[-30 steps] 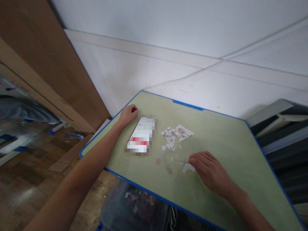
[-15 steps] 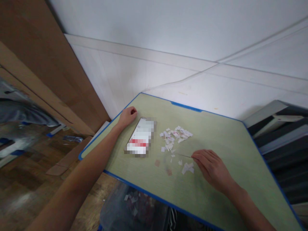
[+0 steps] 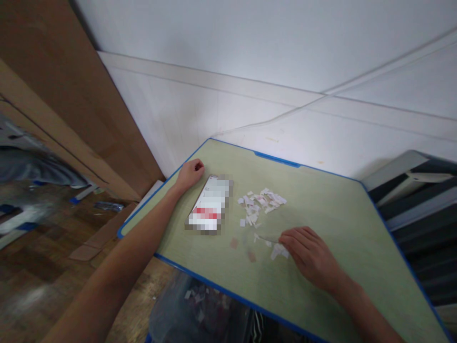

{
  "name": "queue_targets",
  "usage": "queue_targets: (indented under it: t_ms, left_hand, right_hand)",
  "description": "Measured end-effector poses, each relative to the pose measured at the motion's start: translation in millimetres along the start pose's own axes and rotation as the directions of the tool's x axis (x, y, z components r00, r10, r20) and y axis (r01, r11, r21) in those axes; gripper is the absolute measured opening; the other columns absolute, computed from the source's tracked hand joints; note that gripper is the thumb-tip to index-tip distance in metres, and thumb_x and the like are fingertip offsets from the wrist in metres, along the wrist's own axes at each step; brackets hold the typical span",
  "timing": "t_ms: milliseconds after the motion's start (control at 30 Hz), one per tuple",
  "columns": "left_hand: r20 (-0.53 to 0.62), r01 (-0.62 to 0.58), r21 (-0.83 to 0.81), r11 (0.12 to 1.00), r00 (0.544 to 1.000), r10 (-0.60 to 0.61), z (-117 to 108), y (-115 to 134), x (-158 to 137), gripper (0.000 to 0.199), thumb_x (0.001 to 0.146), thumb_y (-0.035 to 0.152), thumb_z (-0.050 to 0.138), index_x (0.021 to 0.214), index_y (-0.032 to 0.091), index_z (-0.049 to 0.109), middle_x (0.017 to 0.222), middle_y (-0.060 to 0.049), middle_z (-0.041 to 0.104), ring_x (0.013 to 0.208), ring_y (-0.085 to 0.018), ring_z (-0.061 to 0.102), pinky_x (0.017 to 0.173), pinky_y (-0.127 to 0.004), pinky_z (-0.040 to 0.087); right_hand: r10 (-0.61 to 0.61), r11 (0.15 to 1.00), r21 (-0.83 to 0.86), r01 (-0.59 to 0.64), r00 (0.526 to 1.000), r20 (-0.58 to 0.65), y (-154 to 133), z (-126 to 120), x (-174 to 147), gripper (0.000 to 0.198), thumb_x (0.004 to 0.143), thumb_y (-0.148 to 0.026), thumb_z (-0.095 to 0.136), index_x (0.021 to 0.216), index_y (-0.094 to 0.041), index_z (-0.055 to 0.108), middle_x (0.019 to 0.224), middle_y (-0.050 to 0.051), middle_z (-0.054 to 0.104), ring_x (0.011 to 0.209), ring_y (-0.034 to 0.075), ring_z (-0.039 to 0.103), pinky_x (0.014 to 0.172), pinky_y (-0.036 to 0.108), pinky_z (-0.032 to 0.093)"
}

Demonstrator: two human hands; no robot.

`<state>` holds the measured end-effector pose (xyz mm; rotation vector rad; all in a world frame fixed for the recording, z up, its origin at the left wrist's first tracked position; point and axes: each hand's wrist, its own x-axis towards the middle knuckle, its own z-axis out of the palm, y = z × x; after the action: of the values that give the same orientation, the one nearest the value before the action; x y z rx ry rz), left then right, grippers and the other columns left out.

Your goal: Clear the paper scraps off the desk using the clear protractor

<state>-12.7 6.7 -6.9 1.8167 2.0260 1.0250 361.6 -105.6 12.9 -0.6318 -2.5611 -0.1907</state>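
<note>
Right hand (image 3: 310, 257) pinches thin stick (image 3: 268, 239) — tip among paper bits (image 3: 262, 202).

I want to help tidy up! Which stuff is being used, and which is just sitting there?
In use:
right hand
thin stick
paper bits
small scraps

Just lying about:
blurred sheet beside the resting left hand
bag under the table

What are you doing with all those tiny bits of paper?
A person sits at a green table with a blue edge. The right hand rests on the table, holding a thin tool over a few small paper scraps. A bigger pile of scraps lies further back. The left hand is a closed fist near the table's far left edge, next to a blurred white and red sheet.
</note>
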Motion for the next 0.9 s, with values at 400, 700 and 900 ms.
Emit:
queue_targets:
  t_ms: [400, 700, 900]
  left_hand:
    - [-0.006, -0.002, 0.008, 1.0, 1.0, 0.002, -0.3, 1.8, -1.3, 0.008, 0.071, 0.025, 0.046, 0.066, 0.02, 0.05, 0.067, -0.003, 0.059, 0.065, -0.016, 0.052, 0.065, -0.03, 0.04]
    - [0.007, 0.006, 0.017, 1.0, 1.0, -0.006, -1.4, 2.4, -1.2, 0.007, 0.071, 0.026, 0.046, 0.066, 0.021, 0.048, 0.067, -0.003, 0.058, 0.065, -0.016, 0.049, 0.066, -0.03, 0.039]
    - [0.008, 0.003, 0.017, 1.0, 1.0, -0.003, -1.4, 2.2, -1.0, 0.008, 0.07, 0.028, 0.045, 0.066, 0.021, 0.048, 0.067, -0.003, 0.056, 0.065, -0.017, 0.049, 0.066, -0.031, 0.039]
  right_hand:
    - [0.023, 0.998, -0.065, -0.02, 0.999, 0.046, 2.7, -0.4, -2.3, 0.029, 0.095, -0.008, 0.038, 0.091, -0.016, 0.066, 0.083, 0.007, 0.072, 0.076, 0.018, 0.063, 0.075, 0.031, 0.044]
    - [0.048, 0.987, -0.152, -0.042, 0.998, 0.037, 4.0, -2.1, -2.9, 0.031, 0.093, -0.004, 0.038, 0.091, -0.016, 0.066, 0.084, 0.007, 0.073, 0.076, 0.019, 0.063, 0.074, 0.032, 0.041]
    - [0.025, 0.989, -0.147, -0.018, 0.998, 0.049, 5.0, -2.4, -3.1, 0.032, 0.091, -0.002, 0.039, 0.091, -0.018, 0.067, 0.084, 0.006, 0.074, 0.077, 0.018, 0.063, 0.074, 0.031, 0.041]
